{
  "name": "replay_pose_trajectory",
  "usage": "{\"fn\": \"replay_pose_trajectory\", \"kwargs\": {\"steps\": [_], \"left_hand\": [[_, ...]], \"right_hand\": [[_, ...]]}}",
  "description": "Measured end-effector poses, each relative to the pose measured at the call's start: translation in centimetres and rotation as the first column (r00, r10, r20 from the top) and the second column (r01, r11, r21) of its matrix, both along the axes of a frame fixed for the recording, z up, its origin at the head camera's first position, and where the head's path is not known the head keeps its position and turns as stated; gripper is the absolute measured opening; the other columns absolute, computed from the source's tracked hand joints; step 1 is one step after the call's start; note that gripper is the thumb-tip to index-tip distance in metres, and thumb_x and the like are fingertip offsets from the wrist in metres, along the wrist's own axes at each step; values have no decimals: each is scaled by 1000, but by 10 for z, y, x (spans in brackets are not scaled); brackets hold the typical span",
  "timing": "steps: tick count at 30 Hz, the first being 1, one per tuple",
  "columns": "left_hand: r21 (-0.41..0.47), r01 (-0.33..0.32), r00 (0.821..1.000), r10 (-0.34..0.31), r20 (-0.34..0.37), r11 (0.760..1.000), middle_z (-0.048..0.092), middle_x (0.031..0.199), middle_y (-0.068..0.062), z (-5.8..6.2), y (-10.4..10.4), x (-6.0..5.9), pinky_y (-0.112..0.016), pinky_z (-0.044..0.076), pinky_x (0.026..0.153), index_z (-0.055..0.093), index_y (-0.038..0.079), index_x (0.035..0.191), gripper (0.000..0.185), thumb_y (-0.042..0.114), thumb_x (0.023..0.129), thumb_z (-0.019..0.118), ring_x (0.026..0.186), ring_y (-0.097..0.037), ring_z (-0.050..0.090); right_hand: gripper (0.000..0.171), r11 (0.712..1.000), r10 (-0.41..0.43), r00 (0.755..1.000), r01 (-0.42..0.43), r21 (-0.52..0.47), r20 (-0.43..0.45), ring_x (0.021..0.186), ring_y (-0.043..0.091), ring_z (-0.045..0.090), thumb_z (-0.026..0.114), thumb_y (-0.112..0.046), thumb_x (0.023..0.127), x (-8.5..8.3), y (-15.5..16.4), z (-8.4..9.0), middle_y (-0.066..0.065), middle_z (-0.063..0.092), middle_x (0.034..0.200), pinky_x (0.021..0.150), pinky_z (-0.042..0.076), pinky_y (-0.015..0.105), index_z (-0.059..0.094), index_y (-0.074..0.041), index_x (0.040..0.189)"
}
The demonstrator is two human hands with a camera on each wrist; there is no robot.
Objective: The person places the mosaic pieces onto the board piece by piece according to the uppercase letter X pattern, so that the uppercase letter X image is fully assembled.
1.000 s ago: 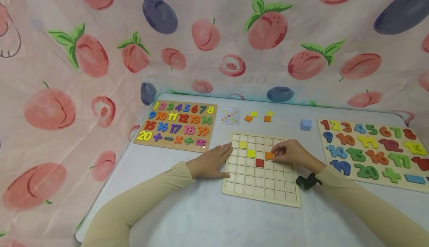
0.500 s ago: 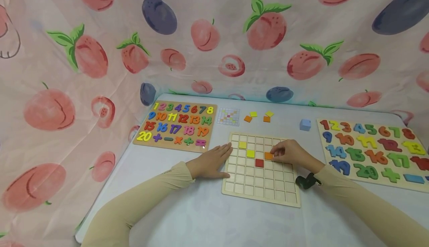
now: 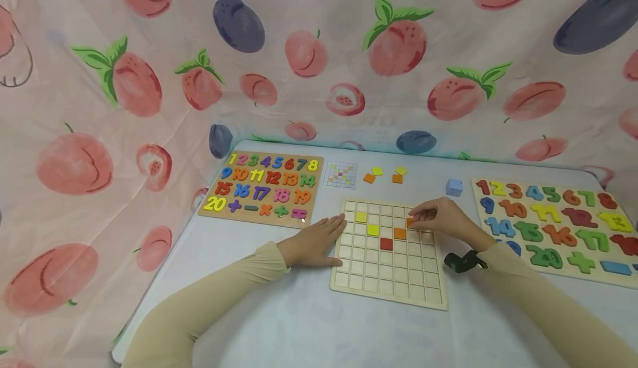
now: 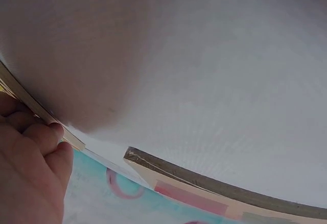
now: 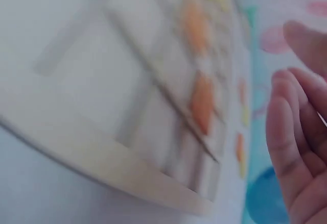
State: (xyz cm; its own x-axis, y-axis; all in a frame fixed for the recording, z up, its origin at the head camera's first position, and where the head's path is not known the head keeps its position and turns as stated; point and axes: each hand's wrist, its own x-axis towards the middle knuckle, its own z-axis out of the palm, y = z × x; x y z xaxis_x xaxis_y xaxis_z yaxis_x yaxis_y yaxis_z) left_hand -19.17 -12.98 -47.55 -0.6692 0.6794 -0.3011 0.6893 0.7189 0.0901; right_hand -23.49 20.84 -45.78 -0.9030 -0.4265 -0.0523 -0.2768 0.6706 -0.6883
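peach-printed cloth hangs all round the pale table (image 3: 299,323), and i read along it from the left. first comes a number board (image 3: 261,188) full of coloured digits, lying flat and well apart from the hands. next to it sits a small pattern card (image 3: 340,174), then a few loose tiles (image 3: 384,174), orange and yellow, just behind the grid board (image 3: 389,279).

the left hand (image 3: 314,241) lies flat with relaxed fingers, gripping nothing, pressed against the grid board's left edge; the left wrist view shows fingertips (image 4: 53,132) right at that wooden rim. if that hand lifts or slips, i'd guess the board could slide on the smooth cover and shake the seated pieces.

on the grid sit two yellow tiles (image 3: 372,229), a red tile (image 3: 386,243) and an orange tile (image 3: 400,233), each in its own cell. the right hand (image 3: 443,218) pinches another orange piece (image 3: 410,222) at its fingertips, low over a cell just up and right of the seated orange one; i can't tell whether it touches the wood yet. the right wrist view is too blurred to help. the risk looks to be a crooked drop: a tile coming in tilted may ride on a cell wall, or land one cell off and break the diagonal. a sleeve dragging back could also nudge the pieces.

further right stand a blue cube (image 3: 454,186) and a second number board (image 3: 558,224).
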Motion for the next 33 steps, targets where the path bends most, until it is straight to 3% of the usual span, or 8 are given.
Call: {"fn": "replay_pose_trajectory", "kwargs": {"steps": [4, 8, 14, 17, 20, 24, 29, 33], "left_hand": [[-7, -4, 1000, 4, 3, 1000, 0, 160, -10, 1, 0, 0, -33, 10, 122, 6, 5, 151, 94, 63, 88, 46, 148, -21, 5], [-16, -6, 1000, 6, 1, 1000, 1, 160, -10, 3, 0, 0, -33, 10, 122, 7, 5, 151, 94, 63, 88, 45, 148, -21, 5], [-14, -15, 1000, 15, 11, 1000, 0, 160, -9, 3, 0, 1, -32, 10, 122, 6, 6, 151, 94, 63, 88, 46, 148, -20, 5], [-3, -16, 1000, 16, 13, 1000, 0, 160, -9, 2, 1, 1, -33, 10, 122, 6, 6, 151, 94, 63, 88, 46, 148, -20, 5], [-1, -18, 1000, 18, 14, 1000, 0, 160, -9, 2, 1, 1, -33, 10, 122, 6, 6, 151, 94, 62, 88, 47, 148, -20, 5], [-8, -21, 1000, 21, 12, 1000, -2, 160, -8, 1, 0, 1, -32, 9, 122, 4, 7, 151, 94, 63, 88, 46, 148, -20, 4], [-10, -20, 1000, 20, 14, 1000, -3, 160, -8, -1, 0, 0, -32, 8, 122, 3, 7, 152, 94, 63, 88, 45, 148, -19, 2], [-4, -17, 1000, 17, 12, 1000, -2, 160, -8, -2, 0, 0, -32, 8, 122, 4, 7, 152, 94, 63, 89, 45, 148, -19, 3]], "right_hand": [[35, 997, 35, 999, -32, -77, 38, 70, 3, 61, 75, -19, 80, -10, 14, 18, 6, 72, 88, 64, 52, 19, 69, 1, 107], [41, 985, 72, 991, -54, -161, 110, 78, 8, 66, 73, -19, 81, -26, 23, 31, 5, 73, 91, 69, 55, 21, 65, 5, 112], [44, 984, 101, 985, -78, -157, 142, 84, 1, 65, 73, -21, 82, -57, 27, 36, 14, 72, 102, 75, 54, 18, 64, 5, 115], [45, 991, 97, 984, -80, -111, 151, 88, -4, 63, 71, -27, 83, -71, 26, 35, 20, 67, 112, 81, 54, 22, 64, 3, 116], [47, 994, 90, 981, -78, -77, 171, 93, -4, 61, 68, -32, 86, -83, 24, 33, 22, 63, 120, 91, 53, 34, 62, 1, 119], [43, 998, 57, 983, -50, -47, 174, 101, 7, 61, 65, -29, 89, -99, 19, 24, 20, 62, 123, 98, 48, 45, 61, -1, 121], [38, 1000, 6, 989, -2, -28, 147, 107, 22, 60, 65, -24, 88, -112, 13, 10, 18, 65, 119, 97, 47, 45, 63, -1, 119], [36, 1000, -18, 993, 19, -11, 115, 105, 25, 62, 67, -22, 87, -118, 9, -1, 18, 67, 114, 94, 50, 40, 65, -1, 117]]}}
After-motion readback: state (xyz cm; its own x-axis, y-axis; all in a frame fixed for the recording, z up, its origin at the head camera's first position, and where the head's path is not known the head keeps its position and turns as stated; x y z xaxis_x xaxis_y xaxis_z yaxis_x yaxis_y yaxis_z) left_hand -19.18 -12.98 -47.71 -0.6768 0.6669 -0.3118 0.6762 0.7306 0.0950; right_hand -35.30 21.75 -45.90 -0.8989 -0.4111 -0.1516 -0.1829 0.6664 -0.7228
